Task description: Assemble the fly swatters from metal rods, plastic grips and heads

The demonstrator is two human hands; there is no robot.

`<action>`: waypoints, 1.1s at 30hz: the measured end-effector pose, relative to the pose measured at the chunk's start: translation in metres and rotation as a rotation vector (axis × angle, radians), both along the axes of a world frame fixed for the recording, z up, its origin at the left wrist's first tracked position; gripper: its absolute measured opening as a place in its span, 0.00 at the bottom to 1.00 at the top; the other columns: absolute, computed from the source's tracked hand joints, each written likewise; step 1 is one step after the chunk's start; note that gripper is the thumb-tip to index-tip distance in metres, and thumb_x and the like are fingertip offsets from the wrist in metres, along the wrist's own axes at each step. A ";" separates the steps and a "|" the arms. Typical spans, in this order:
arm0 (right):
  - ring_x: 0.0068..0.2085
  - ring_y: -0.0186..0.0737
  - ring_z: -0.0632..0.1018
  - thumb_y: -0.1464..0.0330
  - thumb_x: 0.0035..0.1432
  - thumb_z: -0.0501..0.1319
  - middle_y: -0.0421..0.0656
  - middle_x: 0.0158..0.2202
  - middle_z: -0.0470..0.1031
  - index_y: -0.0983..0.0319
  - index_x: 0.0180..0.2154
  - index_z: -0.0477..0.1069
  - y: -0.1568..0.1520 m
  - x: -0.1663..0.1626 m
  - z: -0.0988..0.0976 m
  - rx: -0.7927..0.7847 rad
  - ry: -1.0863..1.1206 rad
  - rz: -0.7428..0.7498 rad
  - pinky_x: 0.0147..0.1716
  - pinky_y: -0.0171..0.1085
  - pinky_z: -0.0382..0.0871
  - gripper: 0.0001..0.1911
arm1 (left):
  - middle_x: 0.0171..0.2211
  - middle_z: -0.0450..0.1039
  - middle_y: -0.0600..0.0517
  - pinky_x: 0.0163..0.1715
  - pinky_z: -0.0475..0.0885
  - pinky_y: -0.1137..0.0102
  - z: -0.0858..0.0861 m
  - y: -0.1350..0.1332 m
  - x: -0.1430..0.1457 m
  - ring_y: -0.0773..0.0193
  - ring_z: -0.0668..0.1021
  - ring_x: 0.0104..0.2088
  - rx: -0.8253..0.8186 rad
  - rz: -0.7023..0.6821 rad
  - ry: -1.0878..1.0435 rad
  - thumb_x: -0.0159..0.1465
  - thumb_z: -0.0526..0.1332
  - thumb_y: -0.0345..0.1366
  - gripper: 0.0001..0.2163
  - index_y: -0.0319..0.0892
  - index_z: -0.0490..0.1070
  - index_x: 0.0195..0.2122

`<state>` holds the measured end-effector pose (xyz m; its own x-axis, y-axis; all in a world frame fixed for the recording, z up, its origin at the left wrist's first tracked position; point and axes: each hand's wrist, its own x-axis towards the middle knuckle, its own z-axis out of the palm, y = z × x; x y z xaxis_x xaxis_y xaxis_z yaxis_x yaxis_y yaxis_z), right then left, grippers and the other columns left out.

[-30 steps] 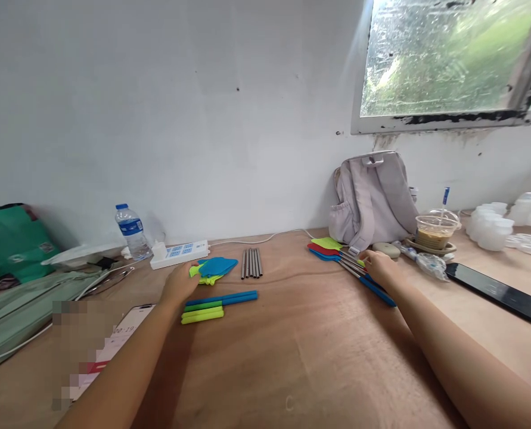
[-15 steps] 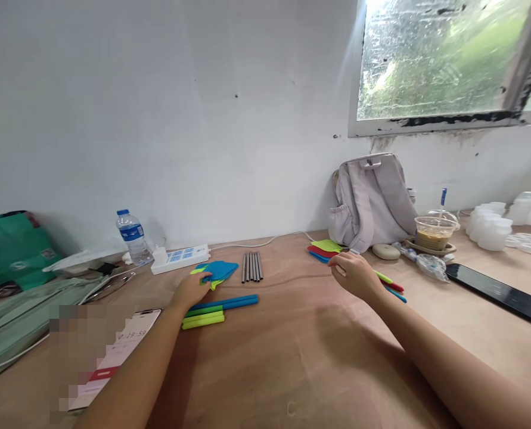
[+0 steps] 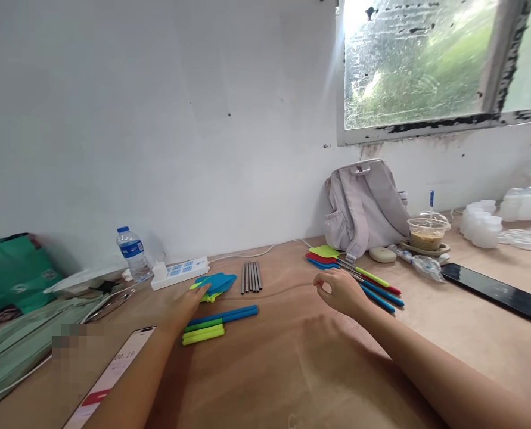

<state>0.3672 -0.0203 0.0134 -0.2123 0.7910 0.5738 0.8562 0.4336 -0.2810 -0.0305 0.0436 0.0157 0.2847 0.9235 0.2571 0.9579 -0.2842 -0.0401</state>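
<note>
My left hand (image 3: 189,302) reaches onto the near left edge of a small pile of blue and yellow-green flat pieces (image 3: 218,282). Its fingertips touch the pile, but the grip is unclear. Just in front lie blue, green and yellow-green handle tubes (image 3: 229,314), beside that forearm. Several thin metal rods (image 3: 251,278) lie side by side to the right of the pile. My right hand (image 3: 339,289) is loosely curved with nothing visible in it. It is near several swatter-like tools (image 3: 372,280) with flat yellow-green, red and blue heads, metal shafts and coloured handles, partly covering them.
A power strip (image 3: 182,271) and water bottle (image 3: 132,253) stand behind my left hand. A backpack (image 3: 366,208) leans on the wall. To the right are a drink cup (image 3: 427,233), a black phone (image 3: 493,291) and white bottles (image 3: 484,225). A lit phone (image 3: 122,357) lies beside my left forearm.
My right hand has drawn slightly left and toward me, uncovering more of the swatter-like tools. My left hand stays at the pile, whose pieces have shifted a little. The camera view has turned slightly.
</note>
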 end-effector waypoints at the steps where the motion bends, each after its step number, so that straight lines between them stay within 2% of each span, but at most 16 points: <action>1: 0.33 0.41 0.73 0.75 0.48 0.53 0.41 0.29 0.75 0.60 0.28 0.70 0.000 0.000 0.000 -0.010 0.004 -0.005 0.34 0.38 0.60 0.09 | 0.46 0.71 0.50 0.44 0.67 0.63 0.002 -0.003 -0.003 0.57 0.73 0.46 0.042 -0.022 -0.027 0.52 0.44 0.21 0.27 0.45 0.62 0.53; 4: 0.33 0.41 0.73 0.76 0.47 0.54 0.42 0.29 0.75 0.60 0.27 0.71 -0.002 -0.002 0.001 -0.042 0.019 0.005 0.35 0.38 0.61 0.09 | 0.46 0.71 0.49 0.49 0.65 0.62 0.011 -0.017 -0.008 0.56 0.71 0.48 0.192 -0.072 -0.278 0.51 0.46 0.21 0.26 0.45 0.64 0.50; 7: 0.33 0.40 0.73 0.76 0.46 0.54 0.41 0.28 0.75 0.60 0.28 0.71 -0.006 -0.014 -0.002 -0.087 0.087 0.050 0.35 0.37 0.62 0.09 | 0.46 0.69 0.46 0.52 0.63 0.61 0.018 -0.031 -0.001 0.55 0.70 0.50 0.359 -0.020 -0.533 0.56 0.47 0.26 0.19 0.44 0.63 0.49; 10: 0.33 0.38 0.73 0.76 0.46 0.54 0.40 0.30 0.74 0.60 0.31 0.71 -0.016 -0.037 -0.009 -0.174 0.225 0.158 0.34 0.35 0.63 0.10 | 0.45 0.68 0.44 0.48 0.66 0.59 0.022 -0.040 0.031 0.55 0.73 0.46 0.511 0.091 -0.753 0.61 0.47 0.34 0.18 0.42 0.54 0.53; 11: 0.33 0.37 0.73 0.76 0.46 0.55 0.40 0.31 0.74 0.60 0.33 0.70 -0.020 -0.045 -0.012 -0.208 0.276 0.192 0.34 0.34 0.63 0.11 | 0.41 0.70 0.46 0.45 0.69 0.60 0.022 -0.043 0.046 0.58 0.75 0.40 0.556 0.112 -1.041 0.60 0.50 0.35 0.17 0.42 0.55 0.52; 12: 0.33 0.36 0.72 0.76 0.46 0.55 0.41 0.31 0.73 0.61 0.34 0.70 -0.024 -0.053 -0.014 -0.237 0.321 0.219 0.33 0.34 0.64 0.12 | 0.37 0.70 0.48 0.42 0.70 0.61 0.022 -0.046 0.063 0.60 0.77 0.36 0.511 0.084 -1.310 0.59 0.53 0.35 0.17 0.43 0.56 0.50; 14: 0.32 0.35 0.72 0.76 0.45 0.56 0.41 0.32 0.72 0.61 0.34 0.69 -0.034 -0.068 -0.018 -0.267 0.385 0.255 0.32 0.33 0.64 0.12 | 0.30 0.70 0.53 0.39 0.72 0.65 0.018 -0.052 0.098 0.65 0.77 0.30 0.310 0.027 -1.720 0.55 0.57 0.31 0.14 0.42 0.60 0.43; 17: 0.35 0.36 0.70 0.77 0.44 0.57 0.41 0.35 0.70 0.60 0.37 0.68 -0.048 -0.083 -0.020 -0.250 0.449 0.325 0.33 0.34 0.64 0.15 | 0.27 0.69 0.55 0.36 0.72 0.70 0.007 -0.064 0.138 0.70 0.76 0.27 0.000 0.075 -2.064 0.53 0.58 0.25 0.10 0.41 0.62 0.35; 20: 0.38 0.36 0.70 0.77 0.45 0.57 0.42 0.41 0.68 0.58 0.42 0.65 -0.054 -0.090 -0.020 -0.235 0.514 0.417 0.36 0.35 0.65 0.20 | 0.27 0.70 0.56 0.34 0.72 0.73 -0.008 -0.076 0.157 0.71 0.75 0.27 -0.198 0.035 -2.118 0.50 0.62 0.25 0.11 0.40 0.63 0.33; 24: 0.38 0.37 0.70 0.76 0.47 0.56 0.42 0.41 0.68 0.57 0.45 0.64 -0.049 -0.090 -0.021 -0.255 0.563 0.424 0.38 0.36 0.65 0.20 | 0.26 0.71 0.56 0.32 0.72 0.72 -0.021 -0.086 0.165 0.68 0.76 0.29 -0.400 -0.141 -1.989 0.45 0.68 0.33 0.18 0.41 0.62 0.35; 29: 0.39 0.38 0.70 0.79 0.46 0.54 0.42 0.39 0.69 0.59 0.41 0.62 -0.037 -0.080 -0.028 -0.180 0.560 0.458 0.40 0.38 0.64 0.19 | 0.28 0.72 0.56 0.33 0.71 0.69 -0.021 -0.095 0.170 0.65 0.77 0.30 -0.525 -0.217 -1.918 0.42 0.69 0.37 0.21 0.42 0.58 0.33; 33: 0.41 0.38 0.70 0.78 0.49 0.54 0.43 0.42 0.67 0.58 0.47 0.56 -0.030 -0.078 -0.037 -0.078 0.553 0.528 0.42 0.38 0.64 0.23 | 0.26 0.73 0.55 0.35 0.70 0.70 -0.018 -0.098 0.170 0.67 0.77 0.29 -0.571 -0.250 -1.879 0.43 0.70 0.33 0.22 0.42 0.58 0.34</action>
